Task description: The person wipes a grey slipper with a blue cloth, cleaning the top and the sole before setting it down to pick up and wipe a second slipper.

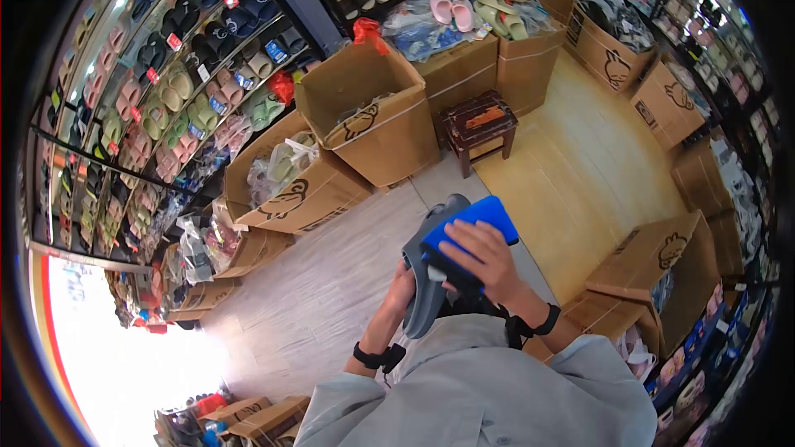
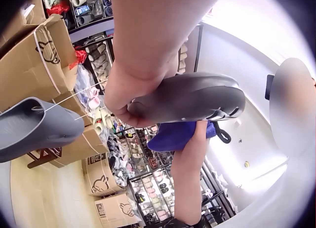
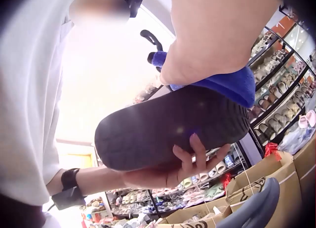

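Observation:
My left hand (image 1: 401, 288) grips a dark grey slipper (image 1: 423, 302) by its side. Its black-looking sole (image 3: 148, 129) faces the right wrist view, with the left fingertips curled against its edge. A second grey slipper (image 2: 42, 132) hangs from the first by a thin white thread, well visible in the left wrist view. My right hand (image 1: 489, 261) holds a blue plush pad (image 1: 490, 215) with a black loop (image 2: 223, 134), fingers laid over its top and the thumb at its lower edge. The pad lies against the held slipper.
Cardboard boxes (image 1: 389, 141) of bagged slippers line the far side, with a worn wooden stool (image 1: 479, 126) before them. More boxes (image 1: 654, 252) stand at the right. Shelves of slippers (image 1: 178, 74) rise along the walls. Grey planks (image 1: 331, 281) meet yellowish flooring (image 1: 571, 157).

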### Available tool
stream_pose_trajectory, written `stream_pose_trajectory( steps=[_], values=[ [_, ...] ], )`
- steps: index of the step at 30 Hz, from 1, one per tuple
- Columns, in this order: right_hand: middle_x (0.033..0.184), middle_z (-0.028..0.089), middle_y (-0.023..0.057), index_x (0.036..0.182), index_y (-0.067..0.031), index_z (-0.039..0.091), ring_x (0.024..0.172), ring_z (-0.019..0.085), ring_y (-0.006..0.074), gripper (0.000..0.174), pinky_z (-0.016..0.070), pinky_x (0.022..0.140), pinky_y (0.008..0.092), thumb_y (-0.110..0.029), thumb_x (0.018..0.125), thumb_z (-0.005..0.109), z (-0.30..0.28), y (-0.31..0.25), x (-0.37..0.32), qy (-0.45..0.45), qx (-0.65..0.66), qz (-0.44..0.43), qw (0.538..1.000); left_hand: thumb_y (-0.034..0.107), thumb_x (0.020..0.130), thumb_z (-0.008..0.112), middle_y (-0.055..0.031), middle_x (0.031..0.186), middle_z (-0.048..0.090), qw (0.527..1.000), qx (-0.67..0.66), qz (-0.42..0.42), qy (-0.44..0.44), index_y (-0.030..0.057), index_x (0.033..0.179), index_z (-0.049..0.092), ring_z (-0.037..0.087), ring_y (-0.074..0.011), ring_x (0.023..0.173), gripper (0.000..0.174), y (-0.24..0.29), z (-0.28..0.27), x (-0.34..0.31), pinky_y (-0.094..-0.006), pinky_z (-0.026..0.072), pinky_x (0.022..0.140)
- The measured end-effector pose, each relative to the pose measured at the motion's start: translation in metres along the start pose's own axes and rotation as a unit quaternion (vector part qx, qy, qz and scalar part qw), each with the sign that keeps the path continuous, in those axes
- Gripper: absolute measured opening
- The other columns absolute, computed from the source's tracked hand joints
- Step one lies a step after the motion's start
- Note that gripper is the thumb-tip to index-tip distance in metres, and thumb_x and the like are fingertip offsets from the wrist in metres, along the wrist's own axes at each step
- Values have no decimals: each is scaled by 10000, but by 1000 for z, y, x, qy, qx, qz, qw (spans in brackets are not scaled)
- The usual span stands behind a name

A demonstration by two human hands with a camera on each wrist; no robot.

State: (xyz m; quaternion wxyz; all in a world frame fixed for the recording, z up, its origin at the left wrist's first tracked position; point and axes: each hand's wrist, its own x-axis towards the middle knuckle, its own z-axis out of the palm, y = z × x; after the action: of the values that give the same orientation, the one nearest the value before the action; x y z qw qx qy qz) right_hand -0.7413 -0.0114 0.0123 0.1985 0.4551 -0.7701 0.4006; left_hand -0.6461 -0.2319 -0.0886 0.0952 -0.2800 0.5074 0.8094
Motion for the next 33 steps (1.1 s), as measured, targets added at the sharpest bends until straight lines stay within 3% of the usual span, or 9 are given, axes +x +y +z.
stream_pose_trajectory(
  steps=[7, 10, 12, 14, 17, 21, 24, 30, 33],
  values=[
    [1501, 663, 151, 1409, -104, 721, 1408, 605, 353, 591, 423, 1186, 522, -381, 902, 846, 21, 19, 28, 14, 5, 16, 1000, 353, 1147, 551, -101, 1229, 727, 996, 60, 8, 73, 59, 1412, 604, 728, -198, 1050, 399, 34, 11, 8, -349, 629, 884],
    [1513, 661, 104, 1438, -124, 706, 1416, 606, 288, 546, 429, 1189, 472, -424, 984, 752, 32, 13, 35, -39, 10, -54, 998, 329, 1142, 543, -113, 1228, 729, 999, 8, -1, 33, 51, 1409, 605, 730, -207, 1064, 390, 34, 0, 36, -356, 633, 890],
    [1546, 637, 76, 1458, -149, 692, 1427, 598, 241, 449, 427, 1200, 419, -250, 1023, 647, 40, 14, 38, -84, 14, -115, 990, 294, 1140, 532, -121, 1230, 729, 999, -26, -22, -5, 44, 1415, 596, 730, -209, 1077, 378, 42, -6, 57, -355, 631, 896],
    [1493, 680, 75, 1416, -176, 723, 1403, 617, 251, 486, 423, 1195, 408, -404, 987, 745, 49, 26, 47, -103, -47, -196, 974, 260, 1138, 521, -128, 1232, 728, 997, -51, -44, -39, 36, 1422, 587, 730, -211, 1089, 367, 53, -13, 75, -354, 630, 902],
    [1537, 645, 83, 1449, -145, 697, 1429, 599, 250, 455, 431, 1200, 423, -253, 1009, 661, 57, 42, 71, -95, -52, -162, 981, 208, 1135, 504, -140, 1236, 727, 991, -79, -69, -84, 25, 1431, 574, 731, -213, 1108, 355, 76, -25, 95, -352, 628, 911],
    [1519, 650, 124, 1437, -113, 705, 1421, 604, 303, 574, 430, 1195, 480, -407, 949, 769, 64, 67, 118, -61, -69, -35, 995, 136, 1131, 475, -162, 1258, 718, 990, -13, -22, -137, 10, 1444, 557, 752, -221, 1076, 348, 112, -38, 114, -350, 645, 899],
    [1514, 645, 156, 1433, -92, 705, 1419, 594, 356, 584, 425, 1192, 515, -374, 932, 807, 77, 81, 151, -21, -62, 50, 997, 156, 1140, 474, -158, 1267, 709, 993, -7, 7, -114, 14, 1440, 558, 749, -220, 1086, 343, 91, -66, 159, -341, 643, 896],
    [1537, 634, 141, 1453, -86, 687, 1433, 590, 327, 615, 447, 1182, 500, -393, 929, 788, 122, 73, 176, -80, -71, -36, 994, 195, 1131, 544, -52, 1131, 744, 994, -48, 11, -101, 47, 1336, 675, 750, -161, 960, 285, 118, -81, 185, -319, 647, 767],
    [1539, 637, 109, 1459, -99, 677, 1434, 594, 265, 478, 455, 1188, 429, -209, 994, 652, 141, 70, 173, -134, -56, -130, 981, 201, 1132, 539, -64, 1158, 736, 992, -45, -14, -119, 42, 1353, 657, 739, -169, 993, 296, 136, -77, 197, -330, 637, 807]
  ],
)
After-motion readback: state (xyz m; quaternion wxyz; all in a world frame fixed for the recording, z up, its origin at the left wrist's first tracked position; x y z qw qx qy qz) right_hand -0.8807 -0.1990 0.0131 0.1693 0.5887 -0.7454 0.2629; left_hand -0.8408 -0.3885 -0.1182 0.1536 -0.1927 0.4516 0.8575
